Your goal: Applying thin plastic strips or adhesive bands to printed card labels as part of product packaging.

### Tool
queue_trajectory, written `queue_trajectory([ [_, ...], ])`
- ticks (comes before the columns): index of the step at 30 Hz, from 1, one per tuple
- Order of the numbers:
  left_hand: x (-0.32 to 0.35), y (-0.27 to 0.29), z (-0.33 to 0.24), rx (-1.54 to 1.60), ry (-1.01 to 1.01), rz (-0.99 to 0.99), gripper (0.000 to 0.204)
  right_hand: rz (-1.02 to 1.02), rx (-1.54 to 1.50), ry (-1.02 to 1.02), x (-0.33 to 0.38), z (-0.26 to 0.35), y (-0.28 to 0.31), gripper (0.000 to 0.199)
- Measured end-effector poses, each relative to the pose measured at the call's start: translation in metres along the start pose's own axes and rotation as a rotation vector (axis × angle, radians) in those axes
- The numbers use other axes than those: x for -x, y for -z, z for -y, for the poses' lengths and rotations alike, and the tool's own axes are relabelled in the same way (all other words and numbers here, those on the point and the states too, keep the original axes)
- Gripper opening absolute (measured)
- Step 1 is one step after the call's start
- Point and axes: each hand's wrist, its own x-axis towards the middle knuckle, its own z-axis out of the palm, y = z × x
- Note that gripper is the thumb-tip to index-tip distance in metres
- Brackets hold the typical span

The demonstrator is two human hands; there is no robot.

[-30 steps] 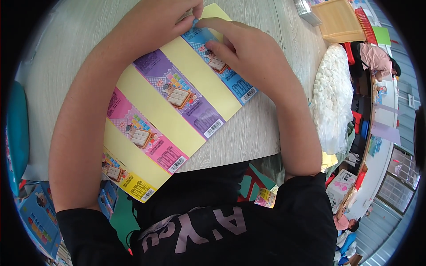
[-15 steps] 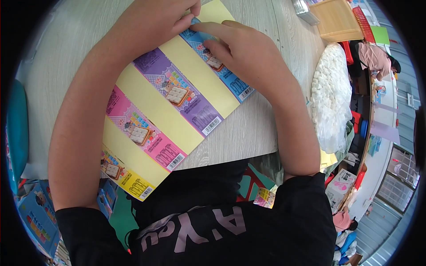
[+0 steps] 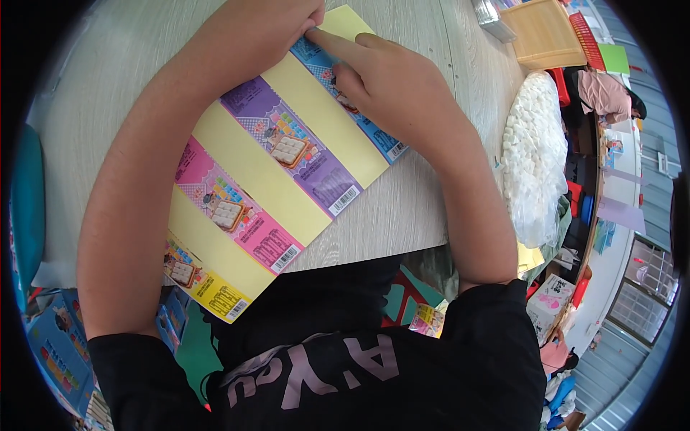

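We note left hand (image 3: 286, 26), right hand (image 3: 394, 80) close together at blue strip's (image 3: 310, 57) upper end, yellow sheet (image 3: 316, 115) on tabletop (image 3: 381, 208); can't tell either grip's state.

On your right, at the edge of the pale wood-grain table (image 3: 374, 223), you have a clear plastic bag (image 3: 533, 158) full of small white pieces. Above it in view sit a silvery metal box (image 3: 494, 21), a tan tray (image 3: 543, 34), a red basket (image 3: 589, 42) and a flat green thing (image 3: 614, 59). Near those, a person in a pink top (image 3: 602, 93) bends forward. Lower on your right there is a white carton (image 3: 549, 305) with pink print, and a window (image 3: 642, 280) beyond. On your left you have a teal seat (image 3: 26, 208) and, below it, a blue box (image 3: 61, 352).
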Motion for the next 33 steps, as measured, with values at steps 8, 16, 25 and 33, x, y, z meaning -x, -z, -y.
queue_trajectory([
  [8, -0.001, 0.002, -0.003, 0.018, 0.010, -0.037, 0.005, 0.016, 0.000, -0.019, 0.000, 0.002, 0.003, 0.052],
  [16, -0.002, 0.008, -0.005, 0.099, 0.042, -0.031, 0.005, -0.032, 0.009, 0.000, 0.001, 0.001, -0.001, 0.049],
  [25, -0.002, 0.028, -0.018, 0.223, 0.056, 0.021, 0.006, -0.049, 0.051, -0.002, 0.002, 0.003, -0.003, 0.040],
  [33, -0.001, 0.038, -0.027, 0.610, 0.403, 0.160, 0.004, -0.106, 0.097, 0.052, 0.005, 0.001, -0.005, 0.039],
])
